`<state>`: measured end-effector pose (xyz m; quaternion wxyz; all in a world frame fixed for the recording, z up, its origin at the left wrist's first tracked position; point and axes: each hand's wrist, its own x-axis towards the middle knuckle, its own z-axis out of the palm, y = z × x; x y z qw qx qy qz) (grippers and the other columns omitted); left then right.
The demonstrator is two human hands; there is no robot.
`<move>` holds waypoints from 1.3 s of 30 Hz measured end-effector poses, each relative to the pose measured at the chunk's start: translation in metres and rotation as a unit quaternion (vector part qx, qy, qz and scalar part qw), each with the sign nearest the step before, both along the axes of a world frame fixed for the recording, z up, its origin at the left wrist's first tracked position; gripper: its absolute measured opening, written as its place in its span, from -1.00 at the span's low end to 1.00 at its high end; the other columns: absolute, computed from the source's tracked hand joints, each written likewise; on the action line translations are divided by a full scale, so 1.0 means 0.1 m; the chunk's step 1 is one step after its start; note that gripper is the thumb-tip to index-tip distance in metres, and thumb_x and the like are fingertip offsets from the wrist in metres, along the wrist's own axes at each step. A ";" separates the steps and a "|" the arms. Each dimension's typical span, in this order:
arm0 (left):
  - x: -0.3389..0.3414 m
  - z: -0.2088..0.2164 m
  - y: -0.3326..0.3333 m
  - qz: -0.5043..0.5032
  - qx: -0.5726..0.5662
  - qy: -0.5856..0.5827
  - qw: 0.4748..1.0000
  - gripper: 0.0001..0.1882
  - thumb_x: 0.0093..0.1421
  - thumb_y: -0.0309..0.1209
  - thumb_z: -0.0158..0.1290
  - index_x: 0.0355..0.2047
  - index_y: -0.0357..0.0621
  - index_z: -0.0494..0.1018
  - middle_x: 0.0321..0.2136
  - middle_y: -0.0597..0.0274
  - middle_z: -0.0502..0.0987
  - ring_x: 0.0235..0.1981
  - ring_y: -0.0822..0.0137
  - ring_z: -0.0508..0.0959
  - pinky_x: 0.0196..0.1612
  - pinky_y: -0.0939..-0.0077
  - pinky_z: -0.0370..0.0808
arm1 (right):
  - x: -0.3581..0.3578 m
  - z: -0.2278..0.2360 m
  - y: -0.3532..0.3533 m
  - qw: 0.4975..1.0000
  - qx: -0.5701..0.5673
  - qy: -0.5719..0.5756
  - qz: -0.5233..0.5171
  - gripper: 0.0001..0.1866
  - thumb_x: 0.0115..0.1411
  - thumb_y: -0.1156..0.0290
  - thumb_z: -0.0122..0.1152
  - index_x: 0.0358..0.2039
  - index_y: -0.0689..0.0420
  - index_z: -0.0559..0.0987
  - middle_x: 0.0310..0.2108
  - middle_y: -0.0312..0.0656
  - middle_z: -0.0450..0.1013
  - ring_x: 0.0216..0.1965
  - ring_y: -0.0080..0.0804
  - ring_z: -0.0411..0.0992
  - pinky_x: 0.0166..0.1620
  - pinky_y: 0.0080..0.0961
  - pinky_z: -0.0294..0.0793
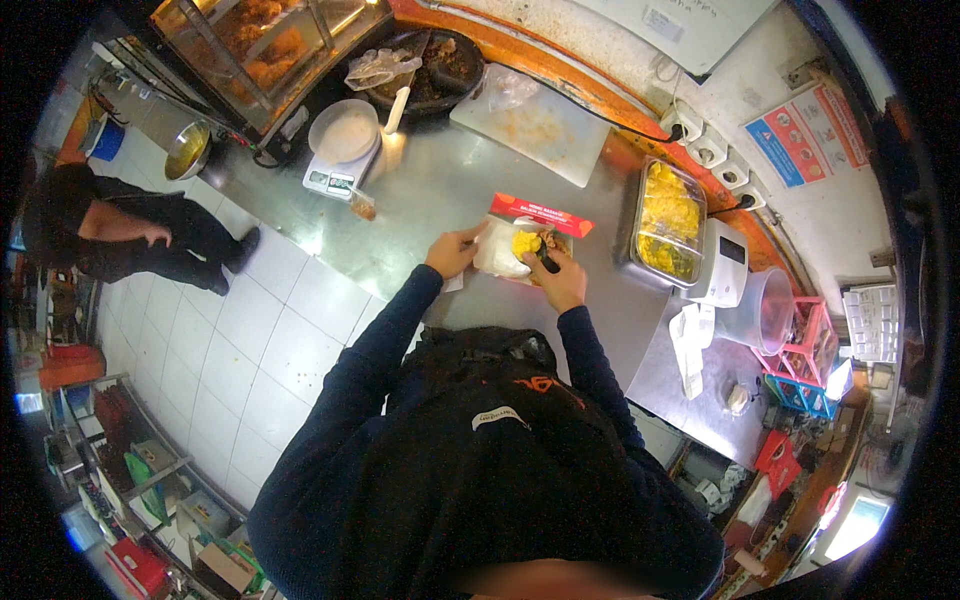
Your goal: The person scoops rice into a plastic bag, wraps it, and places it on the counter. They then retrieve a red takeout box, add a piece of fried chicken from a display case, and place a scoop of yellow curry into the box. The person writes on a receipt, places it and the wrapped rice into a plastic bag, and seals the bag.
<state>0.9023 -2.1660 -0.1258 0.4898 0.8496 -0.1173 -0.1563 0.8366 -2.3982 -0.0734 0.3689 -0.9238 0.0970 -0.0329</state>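
On the steel table in front of me stands an open paper food box [512,266] with its red flap [541,214] raised at the back. White rice [497,252] fills its left part, and brownish pieces of food show at the right. A lump of yellow food [524,244], like scrambled egg, sits over the middle. My left hand [455,251] pinches the box's left edge. My right hand [564,281] grips a black utensil [545,257] whose end is at the yellow food; its exact kind is hidden by my fingers.
A clear lidded tub of yellow food [667,220] stands at the right beside a white device [722,262]. Farther back are a white cutting board [533,130], a kitchen scale with a bowl [343,140] and a dark pan [440,70]. Another person [140,225] stands at the left.
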 end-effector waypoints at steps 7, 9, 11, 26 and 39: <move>0.15 -0.16 0.15 -0.058 -0.121 0.128 0.983 -0.39 0.12 -0.54 0.02 0.23 0.01 0.29 -0.20 0.16 0.60 -0.24 0.47 0.51 -0.08 0.55 0.44 | 0.27 -0.06 0.17 0.991 -0.038 0.018 0.124 -0.67 0.19 0.12 0.11 -0.21 0.11 0.58 -0.33 -0.05 0.53 -0.30 -0.07 0.52 -0.24 -0.21 0.47; 0.17 -0.16 0.17 -0.064 -0.155 0.140 0.976 -0.37 0.10 -0.56 0.02 0.24 -0.01 0.28 -0.21 0.20 0.60 -0.25 0.48 0.51 -0.08 0.56 0.44 | 0.31 -0.16 0.16 0.968 -0.166 -0.049 0.179 -0.73 0.17 0.27 0.06 -0.17 0.08 0.57 -0.28 -0.08 0.49 -0.26 -0.09 0.50 -0.22 -0.23 0.48; 0.17 -0.15 0.17 -0.067 -0.193 0.142 0.969 -0.33 0.07 -0.58 0.01 0.25 -0.02 0.26 -0.24 0.24 0.60 -0.28 0.50 0.51 -0.10 0.57 0.45 | 0.33 -0.26 0.14 0.943 -0.241 -0.088 0.214 -0.72 0.15 0.37 0.04 -0.13 0.06 0.55 -0.23 -0.12 0.45 -0.22 -0.13 0.47 -0.19 -0.26 0.49; 0.15 -0.14 0.19 -0.073 -0.183 0.167 0.966 -0.31 0.16 -0.62 -0.04 0.30 0.13 0.18 -0.20 0.17 0.59 -0.24 0.50 0.51 -0.11 0.57 0.46 | 0.26 -0.57 0.08 0.976 -0.082 -0.133 0.155 -0.72 0.14 0.44 0.09 -0.11 0.07 0.57 -0.26 -0.15 0.43 -0.21 -0.18 0.45 -0.15 -0.31 0.48; -0.35 -0.16 0.40 0.217 0.126 -0.098 0.963 -0.31 0.11 0.02 0.14 0.16 -0.04 0.28 -0.16 -0.21 0.53 -0.10 0.00 0.55 -0.11 0.16 0.47 | -0.16 0.00 -0.98 0.873 0.441 0.205 -0.024 -0.77 0.20 0.28 0.16 -0.22 0.14 0.56 -0.62 -0.37 0.37 -0.69 -0.61 0.27 -0.61 -0.69 0.22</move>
